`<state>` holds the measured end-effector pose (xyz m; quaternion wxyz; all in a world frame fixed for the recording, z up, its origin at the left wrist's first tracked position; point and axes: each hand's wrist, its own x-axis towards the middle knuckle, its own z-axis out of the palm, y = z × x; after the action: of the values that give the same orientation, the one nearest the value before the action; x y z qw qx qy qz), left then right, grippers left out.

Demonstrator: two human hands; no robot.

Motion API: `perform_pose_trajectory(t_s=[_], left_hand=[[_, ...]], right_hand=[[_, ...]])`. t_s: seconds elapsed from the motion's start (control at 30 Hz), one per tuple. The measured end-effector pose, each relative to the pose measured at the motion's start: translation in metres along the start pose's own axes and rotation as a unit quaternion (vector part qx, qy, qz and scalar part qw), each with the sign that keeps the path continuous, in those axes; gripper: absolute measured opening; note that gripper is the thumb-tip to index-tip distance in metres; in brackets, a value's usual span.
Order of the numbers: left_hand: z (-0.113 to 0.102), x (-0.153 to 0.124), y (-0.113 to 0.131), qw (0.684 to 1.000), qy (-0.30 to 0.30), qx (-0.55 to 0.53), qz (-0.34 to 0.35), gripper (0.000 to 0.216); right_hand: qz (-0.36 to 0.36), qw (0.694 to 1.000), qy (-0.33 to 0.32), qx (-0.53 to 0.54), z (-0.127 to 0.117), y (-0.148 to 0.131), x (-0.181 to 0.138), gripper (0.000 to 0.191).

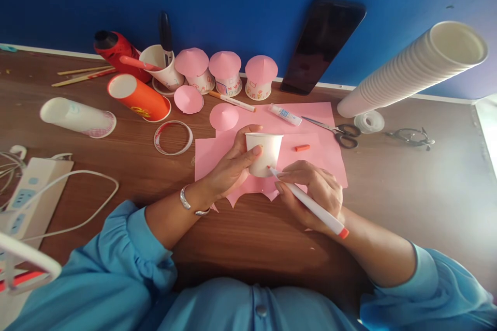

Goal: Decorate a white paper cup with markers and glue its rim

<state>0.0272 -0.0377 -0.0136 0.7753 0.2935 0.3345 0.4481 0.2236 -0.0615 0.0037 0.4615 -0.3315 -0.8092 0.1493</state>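
Note:
My left hand (229, 168) is wrapped round a small white paper cup (266, 152) that stands upside down on a pink paper sheet (310, 152). My right hand (312, 191) pinches a white marker with an orange end (310, 206), and its tip touches the cup's lower side. An orange marker cap (302, 148) lies on the pink sheet just right of the cup.
Three cups with pink cone roofs (227, 72) stand at the back by the blue wall, with loose pink cones (224, 116), a glue tube (284, 114), scissors (336, 130), a leaning phone (322, 44), a tilted stack of white cups (411, 70), tape (368, 121), an orange cup (137, 97) and a power strip (23, 196).

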Motion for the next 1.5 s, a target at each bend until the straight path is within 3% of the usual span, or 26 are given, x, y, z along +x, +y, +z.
perform_pose_trajectory(t_s=[0.57, 0.8, 1.5], left_hand=[[-0.0024, 0.0, -0.001, 1.0, 0.003, 0.002, 0.004, 0.059], [-0.0058, 0.0022, -0.0025, 0.999, -0.007, -0.031, 0.005, 0.065], [-0.0076, 0.0031, -0.0007, 0.997, -0.024, -0.077, -0.008, 0.063]], right_hand=[[0.024, 0.998, -0.028, 0.047, -0.0008, -0.0082, -0.0018, 0.015], [0.037, 0.998, 0.007, 0.057, -0.003, -0.0056, 0.0011, 0.018], [0.039, 0.999, 0.014, 0.027, -0.004, -0.0015, 0.0004, 0.019]])
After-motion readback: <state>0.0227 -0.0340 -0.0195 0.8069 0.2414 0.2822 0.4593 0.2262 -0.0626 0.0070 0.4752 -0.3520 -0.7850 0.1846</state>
